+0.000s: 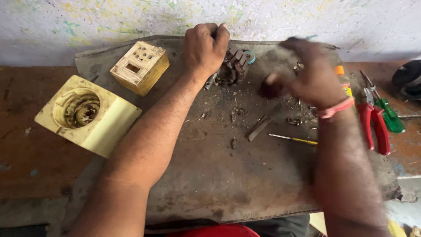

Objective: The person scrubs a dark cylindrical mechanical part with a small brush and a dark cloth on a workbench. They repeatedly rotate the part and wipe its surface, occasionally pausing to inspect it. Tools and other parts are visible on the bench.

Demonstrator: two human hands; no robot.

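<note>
Below the thin screwdriver (293,139) the mat (228,184) lies open (only grit); screws (293,121) and red pliers (373,127) crowd above and right.

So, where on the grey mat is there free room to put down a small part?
The near part of the grey mat, between the two forearms, is bare. It is crowded further back: loose bits and a thin screwdriver lie near the right hand, and the left hand grips a metal part.

Work mat (210,175): matt grey cloth, grimy and stained. Two housings (87,115), (139,66): yellowed plastic, dull and scuffed. Motor core (234,66): dark, dirty metal. Pliers (372,125): glossy red plastic grips. Screwdriver (388,114): translucent green plastic handle. Wall (109,22): rough, paint-flecked.
</note>
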